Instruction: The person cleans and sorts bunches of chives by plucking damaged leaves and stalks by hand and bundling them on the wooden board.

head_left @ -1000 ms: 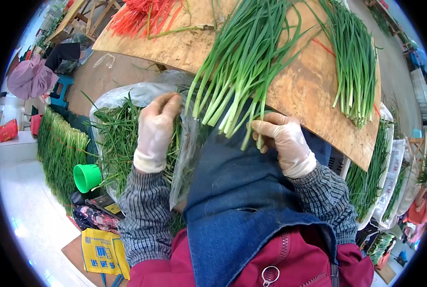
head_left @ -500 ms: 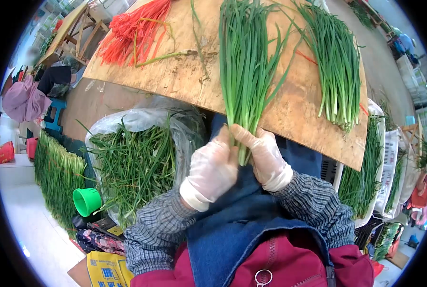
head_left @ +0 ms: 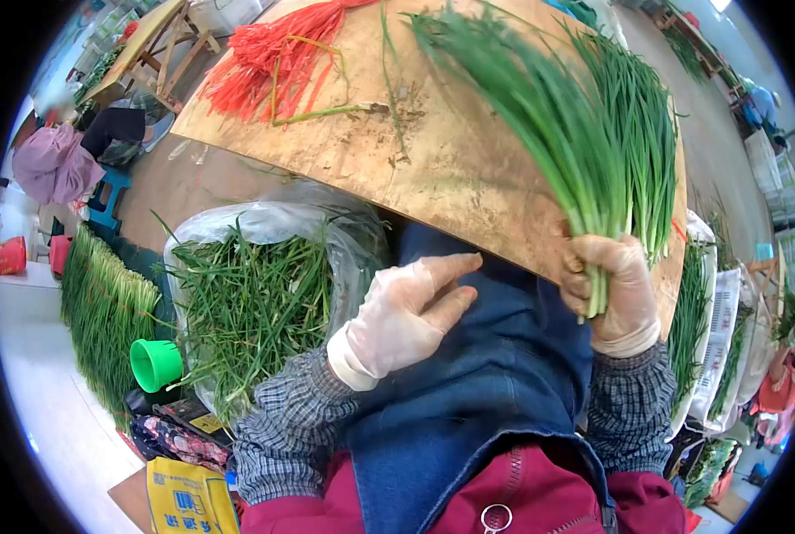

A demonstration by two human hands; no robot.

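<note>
My right hand (head_left: 613, 289), in a thin pale glove, is closed round the pale stem ends of a bunch of long green leaves (head_left: 540, 116). The leaf tips are blurred and fan up to the left over the wooden board (head_left: 460, 187). Just behind and right of the held bunch lies another green bunch (head_left: 651, 133), partly covered by it. My left hand (head_left: 406, 311), gloved too, is over my lap in front of the board's edge, with thumb and fingers apart and nothing between them.
Red strips (head_left: 268, 67) and a yellowish stalk (head_left: 326, 113) lie on the board. Left of my lap is a plastic-lined container of loose greens (head_left: 250, 311), beside a green cup (head_left: 156, 365) and upright bundles (head_left: 108, 311). Crates of greens (head_left: 713, 329) stand right. A person (head_left: 59, 165) is far left.
My right hand has carried the bunch rightward, next to the other bunch. My left hand has come off the stems and opened.
</note>
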